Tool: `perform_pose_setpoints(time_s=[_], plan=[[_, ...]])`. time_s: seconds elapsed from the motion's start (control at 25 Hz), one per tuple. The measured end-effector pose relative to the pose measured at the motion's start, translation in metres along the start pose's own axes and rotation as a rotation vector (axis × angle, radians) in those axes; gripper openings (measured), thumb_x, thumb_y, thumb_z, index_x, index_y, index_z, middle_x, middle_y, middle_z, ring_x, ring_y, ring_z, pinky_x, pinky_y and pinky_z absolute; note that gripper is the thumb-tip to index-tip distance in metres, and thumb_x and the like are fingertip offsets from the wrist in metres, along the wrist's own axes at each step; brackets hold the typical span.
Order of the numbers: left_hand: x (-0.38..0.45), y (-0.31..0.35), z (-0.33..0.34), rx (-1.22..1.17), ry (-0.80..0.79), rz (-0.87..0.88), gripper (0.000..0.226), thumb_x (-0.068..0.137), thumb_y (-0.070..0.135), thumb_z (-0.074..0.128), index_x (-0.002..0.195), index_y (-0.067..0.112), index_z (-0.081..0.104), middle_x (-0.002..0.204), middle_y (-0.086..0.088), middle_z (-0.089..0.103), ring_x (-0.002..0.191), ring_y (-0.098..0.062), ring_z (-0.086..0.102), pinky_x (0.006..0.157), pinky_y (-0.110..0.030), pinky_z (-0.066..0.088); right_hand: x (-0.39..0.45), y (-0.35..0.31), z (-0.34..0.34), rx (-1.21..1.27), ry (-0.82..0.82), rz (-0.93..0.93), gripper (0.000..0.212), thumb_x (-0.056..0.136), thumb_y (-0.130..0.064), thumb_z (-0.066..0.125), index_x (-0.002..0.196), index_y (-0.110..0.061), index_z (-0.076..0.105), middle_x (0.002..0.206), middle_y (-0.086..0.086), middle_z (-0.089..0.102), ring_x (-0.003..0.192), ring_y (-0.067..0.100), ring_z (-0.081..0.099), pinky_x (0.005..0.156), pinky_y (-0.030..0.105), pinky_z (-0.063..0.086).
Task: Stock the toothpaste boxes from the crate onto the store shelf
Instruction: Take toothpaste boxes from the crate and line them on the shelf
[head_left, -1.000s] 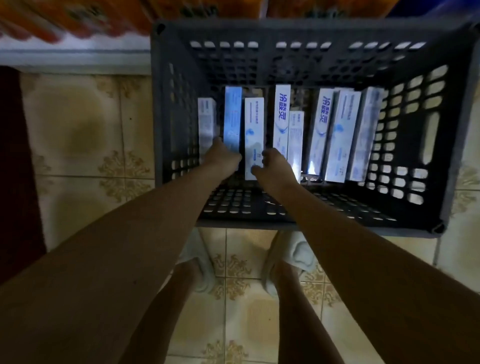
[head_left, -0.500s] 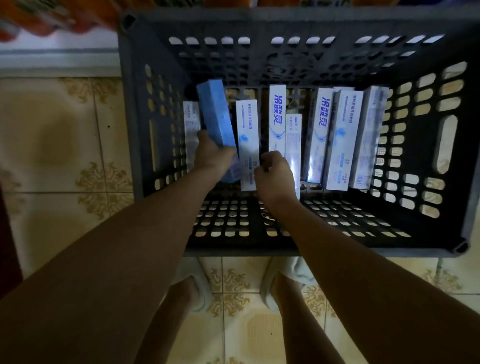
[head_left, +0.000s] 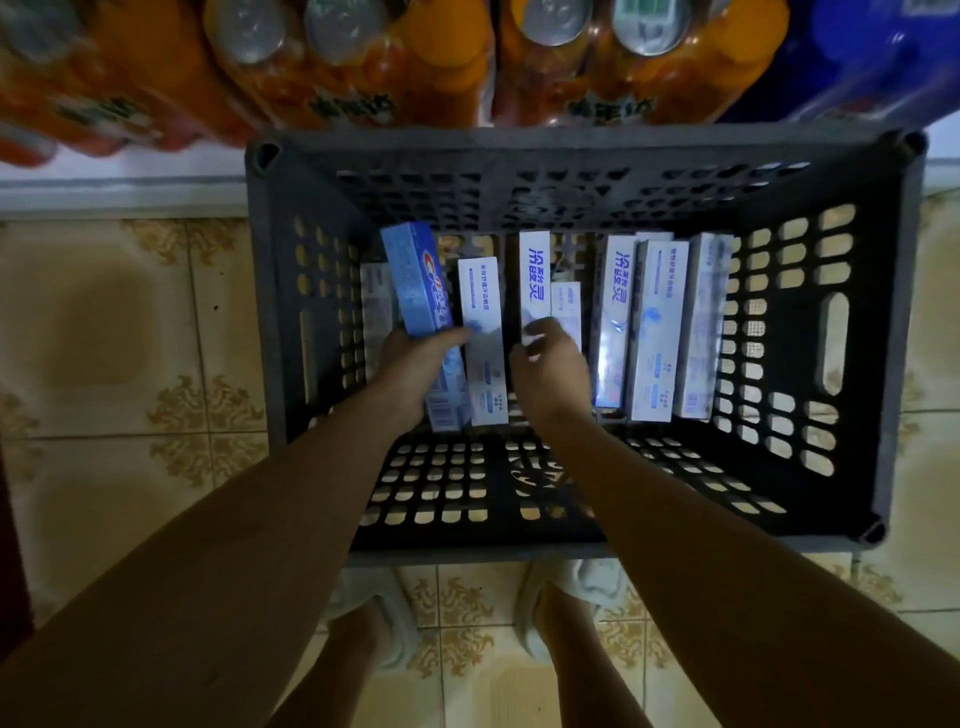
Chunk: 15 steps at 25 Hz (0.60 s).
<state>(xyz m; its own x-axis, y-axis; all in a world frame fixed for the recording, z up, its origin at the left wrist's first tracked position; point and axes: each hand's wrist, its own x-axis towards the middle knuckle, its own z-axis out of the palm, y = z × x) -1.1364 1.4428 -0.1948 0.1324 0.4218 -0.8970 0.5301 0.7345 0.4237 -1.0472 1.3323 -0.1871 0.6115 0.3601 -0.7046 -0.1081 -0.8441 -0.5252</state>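
Hands in the crate (head_left: 571, 150): left hand (head_left: 410, 364) grips a blue toothpaste box (head_left: 418, 280), right hand (head_left: 550, 369) curled loosely, holding nothing.

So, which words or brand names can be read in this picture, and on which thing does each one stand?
"Crest": on the blue box that the left hand holds, tilted.
"冷酸灵": on the white box by the right hand.
"冷酸灵": on another white box to its right.
Small print on the other boxes and the labels on the orange bottle packs: too blurred to read.
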Motion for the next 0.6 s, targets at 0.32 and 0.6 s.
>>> perform_pose_setpoints(time_s=[0.32,0.6], plan=[[0.005,-0.022,0.031,0.069,-0.097,-0.036,0.037,0.08,0.018,0.075,0.115,0.012,0.066,0.103,-0.008,0.073,0.09,-0.024,0.07,0.078,-0.035,0.055,0.015,0.01,0.012,-0.17,0.04,0.051,0.037,0.095,-0.029,0.055,0.126,-0.009,0.051,0.127,0.011,0.055,0.108,0.028,0.06,0.08,0.036,0.05],[0.01,-0.018,0.033,0.103,-0.154,-0.073,0.034,0.083,0.019,0.072,0.115,0.014,0.065,0.104,-0.008,0.073,0.091,-0.024,0.069,0.074,-0.033,0.053,0.027,0.009,0.01,-0.199,-0.035,0.088,0.039,0.098,-0.029,0.05,0.128,-0.006,0.044,0.117,0.016,0.063,0.104,0.033,0.062,0.073,0.033,0.043]])
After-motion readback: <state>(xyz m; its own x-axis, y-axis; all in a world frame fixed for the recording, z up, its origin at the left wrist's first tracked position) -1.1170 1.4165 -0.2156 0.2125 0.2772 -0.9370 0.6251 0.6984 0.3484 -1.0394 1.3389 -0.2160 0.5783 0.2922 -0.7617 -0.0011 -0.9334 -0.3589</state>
